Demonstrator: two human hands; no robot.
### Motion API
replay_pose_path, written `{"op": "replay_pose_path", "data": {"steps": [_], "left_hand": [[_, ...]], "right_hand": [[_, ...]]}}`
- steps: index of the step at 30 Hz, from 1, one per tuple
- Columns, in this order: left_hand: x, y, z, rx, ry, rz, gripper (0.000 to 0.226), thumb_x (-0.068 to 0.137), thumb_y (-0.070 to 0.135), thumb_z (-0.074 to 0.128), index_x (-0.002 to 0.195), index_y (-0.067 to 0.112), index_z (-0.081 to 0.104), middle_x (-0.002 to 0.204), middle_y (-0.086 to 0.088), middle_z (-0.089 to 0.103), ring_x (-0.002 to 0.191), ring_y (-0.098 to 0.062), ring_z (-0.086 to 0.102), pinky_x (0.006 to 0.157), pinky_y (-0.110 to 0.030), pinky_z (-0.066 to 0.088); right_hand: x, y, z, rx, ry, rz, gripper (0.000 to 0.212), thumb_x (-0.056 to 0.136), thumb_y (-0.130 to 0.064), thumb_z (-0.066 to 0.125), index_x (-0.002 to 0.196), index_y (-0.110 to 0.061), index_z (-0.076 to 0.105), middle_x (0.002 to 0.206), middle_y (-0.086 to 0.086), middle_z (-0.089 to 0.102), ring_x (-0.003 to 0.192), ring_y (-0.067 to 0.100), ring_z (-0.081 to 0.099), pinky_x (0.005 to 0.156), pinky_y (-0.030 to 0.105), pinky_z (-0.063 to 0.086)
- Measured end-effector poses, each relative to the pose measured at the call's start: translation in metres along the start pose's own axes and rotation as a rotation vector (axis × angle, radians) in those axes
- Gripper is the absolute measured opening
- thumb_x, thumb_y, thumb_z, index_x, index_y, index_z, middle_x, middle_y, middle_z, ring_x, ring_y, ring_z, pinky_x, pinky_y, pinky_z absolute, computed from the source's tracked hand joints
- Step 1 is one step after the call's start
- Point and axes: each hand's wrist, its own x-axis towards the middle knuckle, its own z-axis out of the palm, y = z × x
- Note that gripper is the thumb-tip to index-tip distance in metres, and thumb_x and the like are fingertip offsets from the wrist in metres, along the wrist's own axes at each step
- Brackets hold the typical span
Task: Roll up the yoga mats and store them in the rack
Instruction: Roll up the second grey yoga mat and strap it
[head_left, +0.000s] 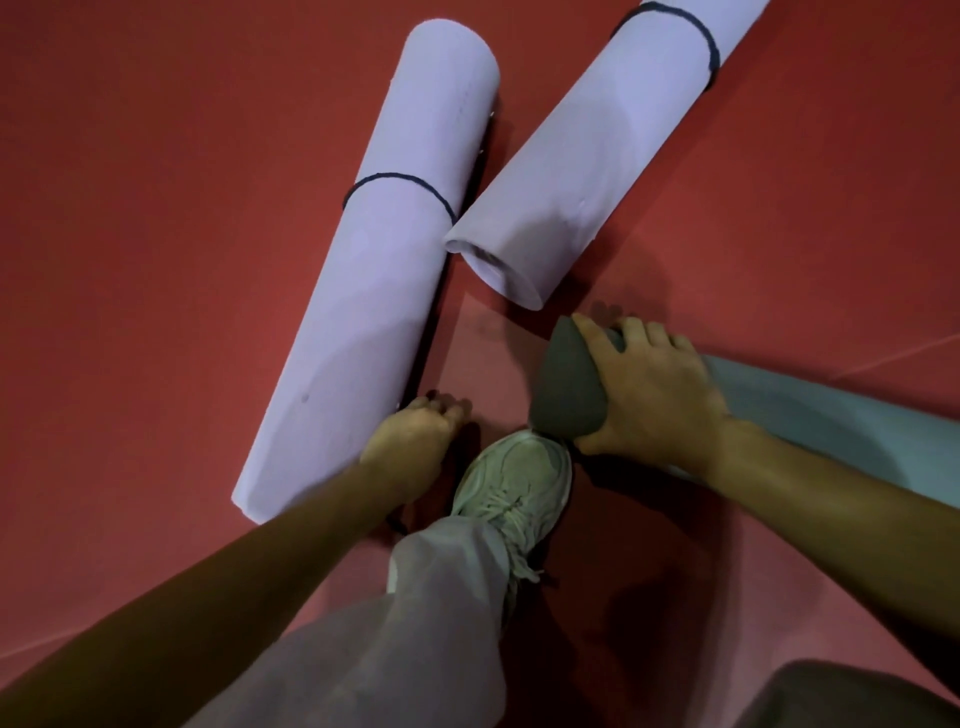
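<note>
Right hand (654, 387) is clamped over the near end of a rolled grey mat (569, 387), fingers draped across the top and thumb underneath, the roll lying on the red floor (156, 260) just ahead of a pale sneaker (514, 483). Left hand (415, 441) reaches down beside the nearer lilac mat (363, 291), fingers curled toward a dark cord at its edge (whether it actually grips anything I cannot tell). A second lilac mat (582, 171) lies close by; both are banded. No rack is in view. The grey roll shows no band, so one-handed lifting could let it loosen and telescope
</note>
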Motion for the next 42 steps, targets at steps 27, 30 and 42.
{"op": "replay_pose_path", "data": {"steps": [27, 30, 42], "left_hand": [[0.042, 0.347, -0.443, -0.958, 0.358, 0.773, 0.018, 0.083, 0.045, 0.066, 0.087, 0.028, 0.065, 0.106, 0.0, 0.071, 0.105, -0.006, 0.061, 0.096, -0.029, 0.042], [0.017, 0.409, -0.456, -0.874, 0.388, 0.973, 0.014, 0.091, 0.036, 0.064, 0.102, 0.031, 0.071, 0.137, 0.009, 0.061, 0.138, 0.001, 0.047, 0.113, -0.019, 0.034], [-0.009, 0.497, -0.424, -0.265, 0.738, 1.133, 0.058, 0.087, 0.064, 0.057, 0.132, 0.028, 0.066, 0.148, 0.01, 0.051, 0.139, -0.027, 0.04, 0.113, -0.044, 0.04]], "right_hand": [[-0.176, 0.186, -0.298, 0.551, 1.073, 0.536, 0.132, 0.055, -0.07, 0.082, 0.161, -0.021, 0.021, 0.153, 0.002, 0.042, 0.14, 0.021, 0.04, 0.114, 0.045, 0.04], [-0.221, 0.201, -0.305, 0.713, 1.255, 0.597, 0.132, 0.055, -0.066, 0.089, 0.159, -0.022, 0.021, 0.159, -0.004, 0.037, 0.147, 0.012, 0.037, 0.119, 0.043, 0.038], [-0.296, 0.222, -0.296, 0.91, 1.172, 0.617, 0.122, 0.064, -0.057, 0.088, 0.157, -0.036, 0.012, 0.154, -0.013, 0.038, 0.141, 0.009, 0.047, 0.108, 0.043, 0.049]]}}
